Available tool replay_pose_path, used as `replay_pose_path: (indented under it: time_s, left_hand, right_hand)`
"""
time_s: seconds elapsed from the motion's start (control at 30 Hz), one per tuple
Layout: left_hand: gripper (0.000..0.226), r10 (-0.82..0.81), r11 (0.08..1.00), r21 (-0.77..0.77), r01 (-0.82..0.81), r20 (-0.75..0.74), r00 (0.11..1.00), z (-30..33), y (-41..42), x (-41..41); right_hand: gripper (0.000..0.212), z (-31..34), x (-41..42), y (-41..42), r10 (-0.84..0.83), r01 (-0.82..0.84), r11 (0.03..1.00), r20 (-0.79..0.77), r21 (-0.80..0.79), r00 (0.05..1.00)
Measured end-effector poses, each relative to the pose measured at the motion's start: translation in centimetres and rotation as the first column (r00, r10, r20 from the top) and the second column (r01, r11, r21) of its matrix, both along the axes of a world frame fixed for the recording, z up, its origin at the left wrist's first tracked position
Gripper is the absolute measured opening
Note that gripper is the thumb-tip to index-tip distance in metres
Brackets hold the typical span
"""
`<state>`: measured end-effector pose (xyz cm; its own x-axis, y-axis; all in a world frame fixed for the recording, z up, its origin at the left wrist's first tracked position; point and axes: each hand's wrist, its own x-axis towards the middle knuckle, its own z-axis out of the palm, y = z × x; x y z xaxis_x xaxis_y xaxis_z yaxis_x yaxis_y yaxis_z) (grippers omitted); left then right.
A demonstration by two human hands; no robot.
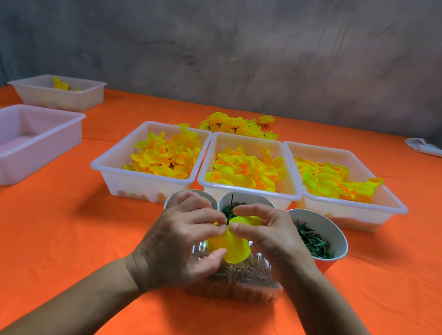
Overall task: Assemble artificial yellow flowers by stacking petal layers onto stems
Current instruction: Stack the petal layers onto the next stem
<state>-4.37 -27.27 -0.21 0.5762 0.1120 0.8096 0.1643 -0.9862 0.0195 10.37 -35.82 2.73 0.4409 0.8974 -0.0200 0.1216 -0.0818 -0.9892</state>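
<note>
Hands: left grip (183, 241) and right grip (267, 236) pinch yellow petal layer (234, 246); stem (230, 209) mostly hidden.

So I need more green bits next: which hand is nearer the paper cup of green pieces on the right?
Right. The right hand pinches the yellow petal just beside that cup; the left hand grips the petal from the far side.

Two bare forearms reach in from the lower edge, no sleeves, watch or bracelet-like item visible on them. The left hand (179, 244) and right hand (272, 241) wear no gloves or rings; fingernails are short and unpainted; creases line the left wrist.
</note>
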Motion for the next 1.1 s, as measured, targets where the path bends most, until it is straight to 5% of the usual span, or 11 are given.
replay_pose_path:
  time_s: [0.17,0.37,0.7,1.1]
  left_hand:
    - [0.030,-0.013,0.890,-0.453,0.056,0.097,0.995,0.7,-0.4,0.6]
    - [0.018,0.021,0.593,-0.788,0.166,0.221,0.975,0.6,-0.1,1.9]
    - [0.012,-0.036,0.623,-0.760,0.184,0.207,0.978,-0.1,0.5,2.2]
    - [0.020,-0.104,0.609,-0.751,0.256,0.244,0.964,-0.7,1.1,2.4]
  right_hand:
    - [0.024,-0.4,0.0,-0.2,-0.003,0.000,0.999,-0.063,-0.048,0.998]
    - [0.024,-0.7,0.6,-0.6,0.005,-0.013,0.997,-0.100,-0.080,0.995]
    - [0.023,-0.3,1.4,-0.8,0.019,-0.018,0.999,0.007,-0.049,1.000]
    - [0.017,0.4,6.0,5.1,-0.238,0.199,0.971,0.461,0.132,0.855]
